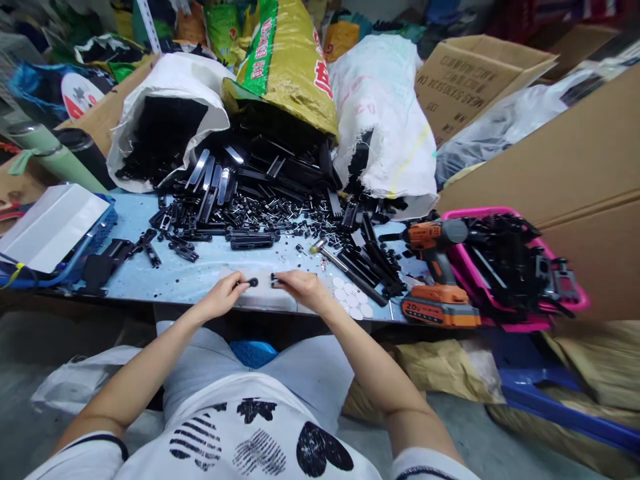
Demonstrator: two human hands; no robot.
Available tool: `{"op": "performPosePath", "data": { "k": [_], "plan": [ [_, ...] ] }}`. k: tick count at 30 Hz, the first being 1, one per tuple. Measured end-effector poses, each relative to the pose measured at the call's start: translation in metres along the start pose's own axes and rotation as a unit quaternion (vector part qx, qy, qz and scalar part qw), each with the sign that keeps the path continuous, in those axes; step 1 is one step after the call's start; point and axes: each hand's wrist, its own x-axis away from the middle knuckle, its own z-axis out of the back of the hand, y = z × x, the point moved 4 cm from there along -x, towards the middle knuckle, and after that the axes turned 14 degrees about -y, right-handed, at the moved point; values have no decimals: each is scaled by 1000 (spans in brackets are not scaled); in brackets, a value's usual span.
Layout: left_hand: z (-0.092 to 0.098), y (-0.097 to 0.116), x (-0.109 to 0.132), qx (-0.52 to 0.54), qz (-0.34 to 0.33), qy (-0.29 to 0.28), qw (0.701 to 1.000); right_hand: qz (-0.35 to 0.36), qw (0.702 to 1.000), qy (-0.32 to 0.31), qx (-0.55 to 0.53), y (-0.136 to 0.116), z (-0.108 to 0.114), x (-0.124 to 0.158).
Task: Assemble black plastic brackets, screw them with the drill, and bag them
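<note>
At the front edge of the blue table, my left hand (223,294) pinches a small black part with a rounded end (253,282). Just to its right, my right hand (303,288) holds another small black piece (275,280) between its fingertips. The two pieces are apart, with a short gap between them. Under both hands lies a pale sheet (270,300). Beyond them spreads a heap of small black parts and screws (270,210). A hammer (350,272) rests to the right, near several white discs (353,298).
An orange cordless drill (435,273) stands at the right, beside a pink basket (583,297) of black parts. Open sacks, one white (173,77) and one yellow (295,67), back the table. A blue tray (107,217) sits at the left.
</note>
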Motion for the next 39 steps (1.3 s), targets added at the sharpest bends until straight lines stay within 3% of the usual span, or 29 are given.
{"op": "performPosePath", "data": {
  "k": [3, 5, 8, 11, 13, 15, 17, 19, 21, 26, 32, 36, 39],
  "plan": [
    [11, -27, 3, 96, 42, 86, 991, -131, 990, 30, 44, 27, 17, 4],
    [10, -36, 2, 170, 44, 117, 977, -163, 983, -35, 78, 37, 8, 5],
    [-4, -29, -6, 221, 27, 134, 966, -151, 975, -145, 78, 36, -19, 4],
    [-22, -7, -15, 229, 12, 140, 963, -202, 971, -89, -89, 27, -35, 3],
    [-32, 7, -21, 223, -1, 141, 965, -237, 926, -27, -291, 18, -43, 0],
    [-38, 18, -24, 199, -17, 146, 969, -246, 846, 5, -473, 7, -51, -3],
    [-38, 25, -25, 146, -39, 161, 975, -235, 781, 30, -577, -1, -55, -6],
    [-35, 31, -23, 76, -57, 175, 980, -214, 763, 50, -608, -3, -53, -7],
    [-31, 35, -19, 6, -61, 175, 983, -191, 786, 45, -586, -1, -47, -5],
    [-34, 45, -12, -84, -68, 193, 975, -123, 889, 23, -440, 0, -27, 2],
    [-43, 62, -10, -51, -139, 336, 930, -131, 896, 121, -408, -18, -35, 1],
    [-41, 66, -11, -49, -172, 327, 928, -143, 905, 147, -373, -34, -45, -3],
    [-39, 54, -14, -27, -133, 336, 932, -162, 919, 134, -333, -38, -49, -10]
  ]
}}
